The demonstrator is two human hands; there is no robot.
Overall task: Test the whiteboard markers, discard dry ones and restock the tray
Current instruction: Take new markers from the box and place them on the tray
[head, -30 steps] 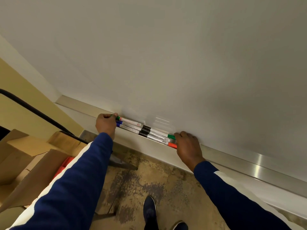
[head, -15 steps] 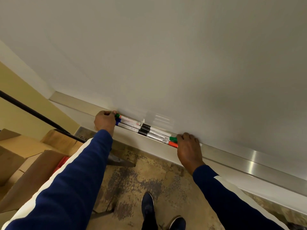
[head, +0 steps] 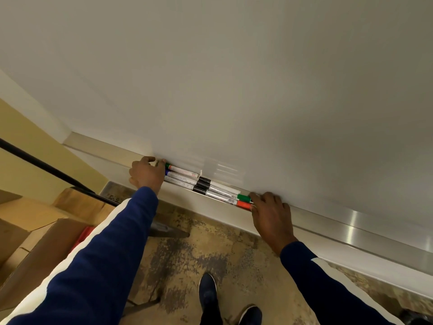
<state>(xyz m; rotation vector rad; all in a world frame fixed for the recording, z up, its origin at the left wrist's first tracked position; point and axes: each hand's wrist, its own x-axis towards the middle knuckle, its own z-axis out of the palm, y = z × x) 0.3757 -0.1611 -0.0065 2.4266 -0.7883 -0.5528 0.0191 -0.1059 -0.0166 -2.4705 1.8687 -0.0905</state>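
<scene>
Hardly anything has shifted: both hands stay at the two ends of the markers [head: 206, 184]. These lie bundled in the tray [head: 351, 228] under the whiteboard [head: 234, 90], the row running from ten o'clock to four o'clock. At the ten o'clock end the left hand [head: 146, 175] has its fingers curled against the tips; whether it grips them or merely butts them I cannot tell. At the four o'clock end the right hand [head: 273, 215] lies fairly flat and holds nothing, fingertips pressing the green and red caps. Pushing from both ends probably squares the bundle, so it can be lifted out together for testing. Cardboard boxes [head: 35, 231] sit on the floor at eight o'clock.
</scene>
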